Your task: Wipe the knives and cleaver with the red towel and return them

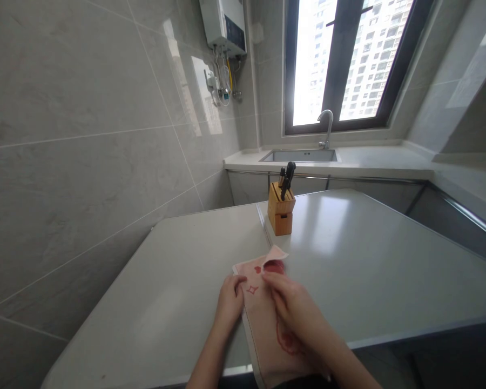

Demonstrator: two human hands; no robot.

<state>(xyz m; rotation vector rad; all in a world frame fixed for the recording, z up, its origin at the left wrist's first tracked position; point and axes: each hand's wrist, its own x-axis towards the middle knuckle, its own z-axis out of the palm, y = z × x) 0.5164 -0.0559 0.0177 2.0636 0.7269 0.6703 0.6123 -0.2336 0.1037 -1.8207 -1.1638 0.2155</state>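
Observation:
A pink cloth point(263, 324) with red printed shapes, much like a towel, lies over the near edge of the white table. Its left edge is held by my left hand point(230, 300), whose fingers are curled onto it. My right hand point(289, 297) is closed on the upper part of the cloth, thumb and fingers pinched together. Just beyond that hand, the far right corner of the cloth is lifted and folded over, showing a darker red patch beneath. My right hand and forearm hide much of the cloth's right side.
A wooden knife block point(282, 210) with black-handled knives stands beyond the cloth on the white table point(194, 270). Behind is a counter with a sink point(299, 156) and a tap point(327, 127) under a window. A water heater point(225, 27) hangs on the tiled wall.

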